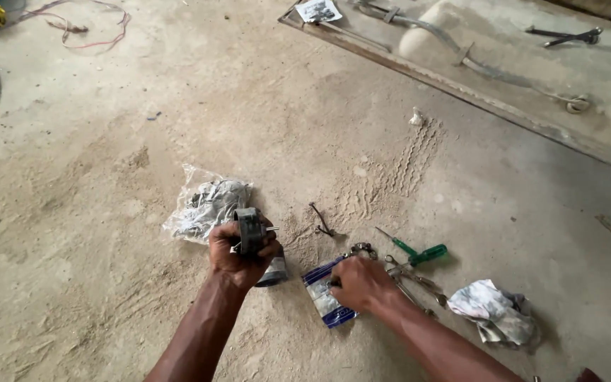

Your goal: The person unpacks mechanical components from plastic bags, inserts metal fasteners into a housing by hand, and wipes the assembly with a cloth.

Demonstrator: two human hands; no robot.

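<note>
Head view, left hand: the left hand [238, 256] was clenched around a dark grey, round metal part [250, 230], held upright above the sandy concrete floor [107, 212].
Head view, right hand: the right hand [361, 284] pressed down on a small blue-and-clear plastic packet [325, 303] lying on the floor; whether its fingers gripped anything could not be told.
Nearby: a crumpled clear plastic bag [203, 206] lay just behind the left hand; a green-handled screwdriver [419, 252], metal pliers [411, 277] and a crumpled grey rag [496, 311] lay right of the right hand.
</note>
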